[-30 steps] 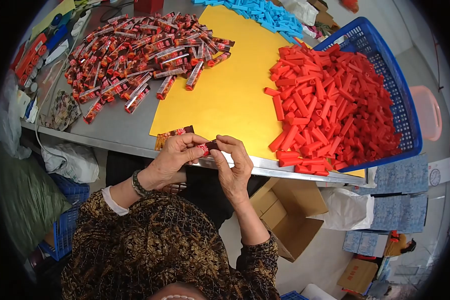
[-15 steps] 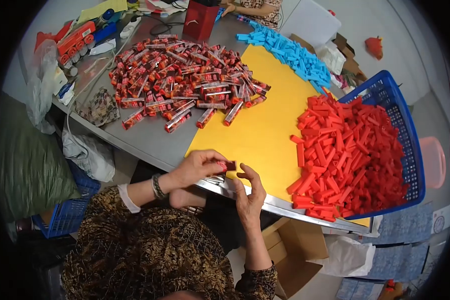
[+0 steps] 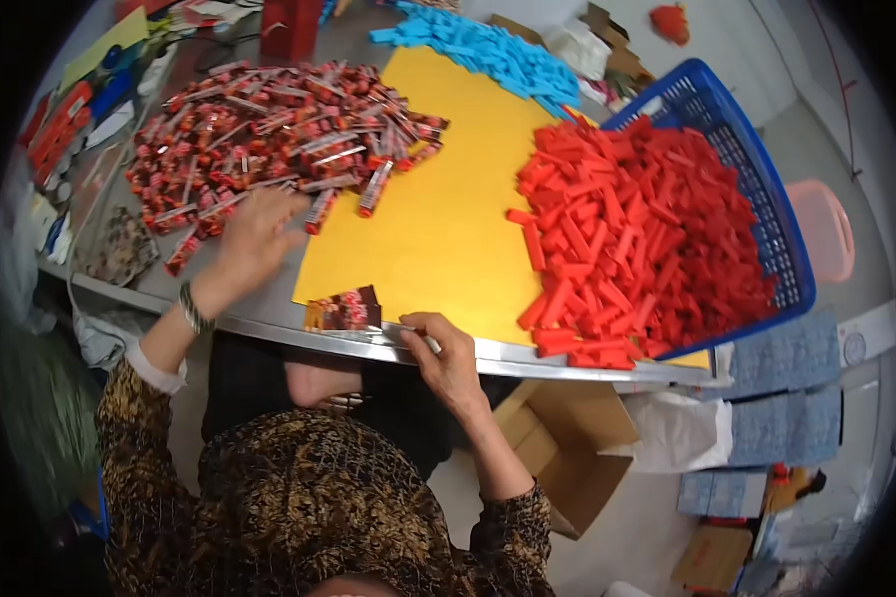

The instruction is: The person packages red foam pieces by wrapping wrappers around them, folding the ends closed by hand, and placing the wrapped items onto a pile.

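Note:
My left hand (image 3: pixel 257 244) is over the near edge of a pile of small red-and-brown printed packs (image 3: pixel 269 139) with clear strips; its fingers are somewhat blurred but apart, with nothing visible in them. At the table's front edge, my right hand (image 3: pixel 446 358) has its thumb and index finger apart, just right of a flat printed brown-and-red piece (image 3: pixel 346 309). That piece lies partly on a yellow sheet (image 3: pixel 418 239). Several packs lie loose along the pile's near side.
Small red plastic pieces (image 3: pixel 607 249) spill from a tipped blue basket (image 3: pixel 791 254) on the right. Light blue pieces (image 3: pixel 488 55) are heaped at the back. A red box (image 3: pixel 289 30) stands behind the packs. An open cardboard box (image 3: pixel 572 448) sits below the table edge.
My left hand has gone from near my right hand toward the pile, no longer holding the small dark-and-red piece. My right hand has lowered to the table edge. The view has shifted.

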